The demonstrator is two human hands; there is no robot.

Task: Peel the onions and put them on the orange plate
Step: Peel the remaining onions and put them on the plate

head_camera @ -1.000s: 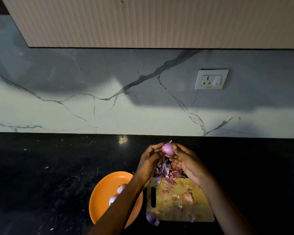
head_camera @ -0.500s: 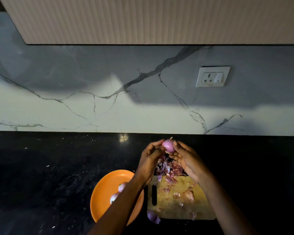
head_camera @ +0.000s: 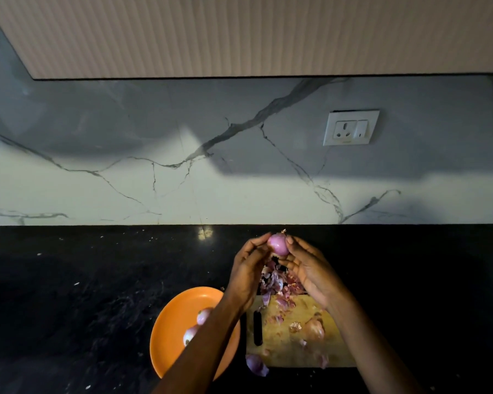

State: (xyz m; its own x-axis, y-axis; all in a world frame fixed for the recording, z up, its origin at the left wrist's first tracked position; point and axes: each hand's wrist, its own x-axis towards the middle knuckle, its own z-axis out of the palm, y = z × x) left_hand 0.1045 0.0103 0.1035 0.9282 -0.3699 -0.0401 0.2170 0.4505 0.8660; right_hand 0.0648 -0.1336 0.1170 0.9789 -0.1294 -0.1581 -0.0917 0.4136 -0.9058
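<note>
Orange plate (head_camera: 168, 331) half hidden by left forearm; two onions (head_camera: 202, 318) partly visible.

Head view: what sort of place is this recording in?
Most likely a home kitchen: a dark stone counter under a marble-look wall with a socket, a ribbed cabinet above, and a cutting board strewn with onion peel.

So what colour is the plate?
Orange plate, seen clearest in the head view.
</note>
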